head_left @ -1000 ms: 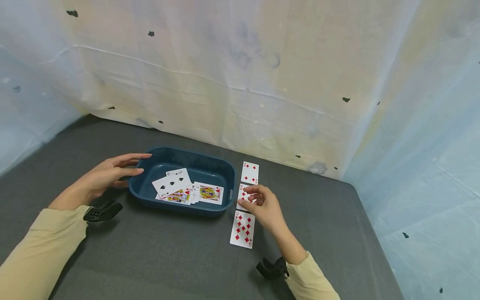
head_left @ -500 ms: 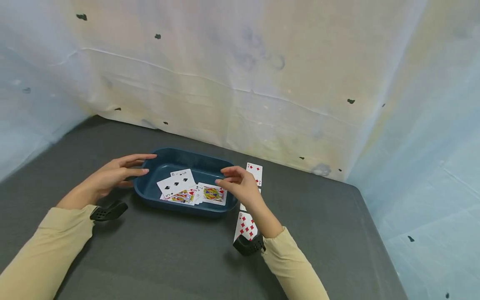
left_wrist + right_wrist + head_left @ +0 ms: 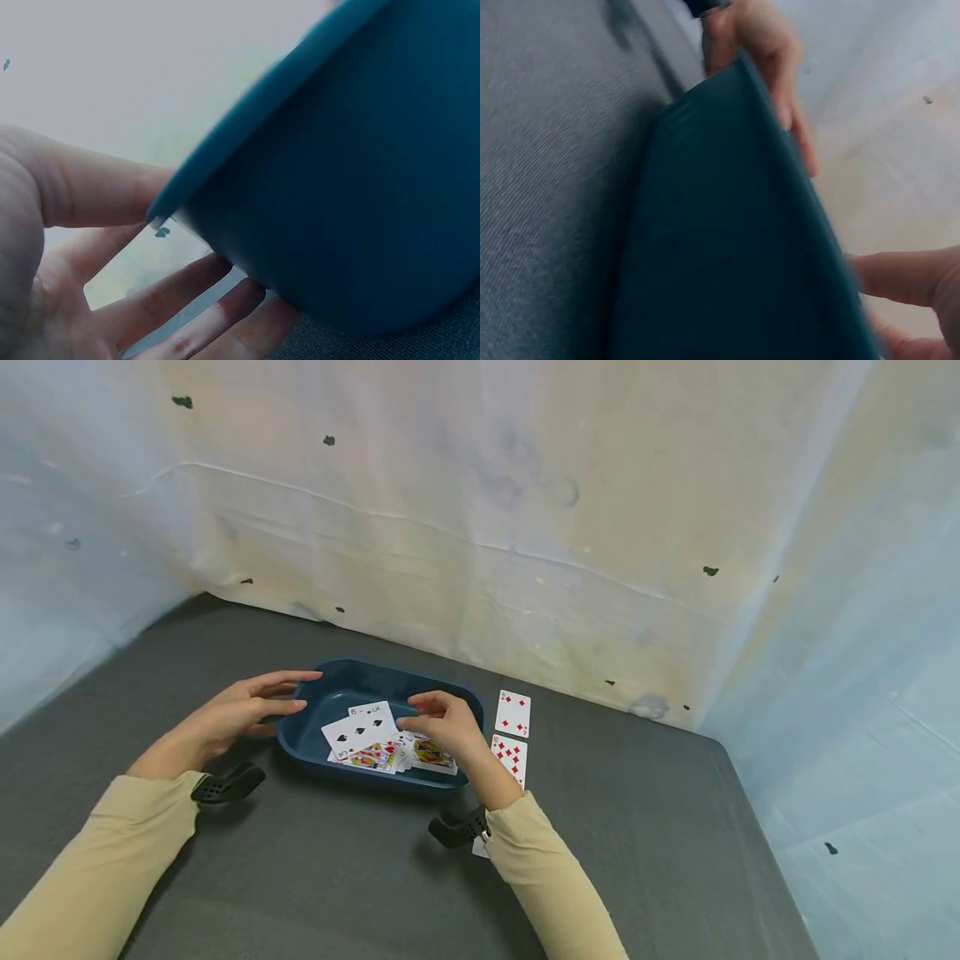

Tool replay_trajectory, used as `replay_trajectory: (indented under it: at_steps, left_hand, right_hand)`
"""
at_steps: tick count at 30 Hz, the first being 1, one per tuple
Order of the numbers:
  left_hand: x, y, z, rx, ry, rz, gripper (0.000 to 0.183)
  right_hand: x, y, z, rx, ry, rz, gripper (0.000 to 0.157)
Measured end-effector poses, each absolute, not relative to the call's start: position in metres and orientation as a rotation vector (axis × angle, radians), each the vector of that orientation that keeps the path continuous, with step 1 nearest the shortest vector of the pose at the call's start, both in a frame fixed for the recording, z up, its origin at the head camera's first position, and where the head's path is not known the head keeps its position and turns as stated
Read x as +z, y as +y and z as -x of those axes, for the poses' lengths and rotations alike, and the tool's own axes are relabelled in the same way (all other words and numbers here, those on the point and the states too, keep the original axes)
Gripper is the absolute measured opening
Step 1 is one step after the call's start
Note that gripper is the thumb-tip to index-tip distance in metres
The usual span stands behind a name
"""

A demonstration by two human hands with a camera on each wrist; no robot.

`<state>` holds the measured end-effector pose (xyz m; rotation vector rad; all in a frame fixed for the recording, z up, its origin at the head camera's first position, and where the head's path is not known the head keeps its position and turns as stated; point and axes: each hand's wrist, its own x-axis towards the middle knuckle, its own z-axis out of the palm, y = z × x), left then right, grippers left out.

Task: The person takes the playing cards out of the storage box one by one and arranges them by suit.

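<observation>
A dark blue tray (image 3: 378, 683) holds several loose playing cards, a spade card (image 3: 358, 735) on top and face cards below it. At the tray's left end, my left hand (image 3: 236, 714) rests with the index finger and thumb at the rim. In the left wrist view its thumb (image 3: 112, 191) touches the rim and the other fingers lie against the outer wall. My right hand (image 3: 448, 727) is over the right half of the tray, fingers loosely bent above the cards, no card visible in them. It partly hides a court card (image 3: 431, 756).
Right of the tray, a four of diamonds (image 3: 513, 713) and a ten of diamonds (image 3: 510, 753) lie face up in a column. A third card (image 3: 480, 848) there is mostly behind my right wrist. A draped sheet (image 3: 465, 527) rises behind the grey table (image 3: 637, 827).
My right hand has moved left from the diamond column, across the tray's right rim, to over the cards inside. The left hand has stayed at the tray's left end.
</observation>
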<state>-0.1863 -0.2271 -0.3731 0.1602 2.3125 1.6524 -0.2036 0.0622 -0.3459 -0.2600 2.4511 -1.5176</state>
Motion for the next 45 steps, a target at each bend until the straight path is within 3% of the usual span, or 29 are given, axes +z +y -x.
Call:
replay_trajectory:
  at_steps: [16, 22, 29, 35, 45]
  left_hand:
    - [-0.376, -0.223, 0.19, 1.64, 2.306, -0.151, 0.067]
    - [-0.375, -0.224, 0.19, 1.636, 2.309, -0.16, 0.067]
    - [-0.376, -0.226, 0.19, 1.656, 2.304, -0.175, 0.066]
    - [-0.374, -0.226, 0.19, 1.652, 2.307, -0.166, 0.066]
    - [-0.374, -0.229, 0.191, 1.626, 2.325, -0.148, 0.066]
  right_hand:
    - [-0.361, 0.066, 0.205, -0.646, 2.786, 0.337, 0.062]
    - [-0.357, 0.063, 0.204, -0.496, 2.799, 0.309, 0.054]
    - [-0.356, 0.065, 0.205, -0.788, 2.832, 0.314, 0.032]
    - [-0.355, 0.07, 0.208, -1.204, 2.79, 0.326, 0.038]
    - [-0.346, 0.089, 0.214, -1.735, 2.696, 0.16, 0.027]
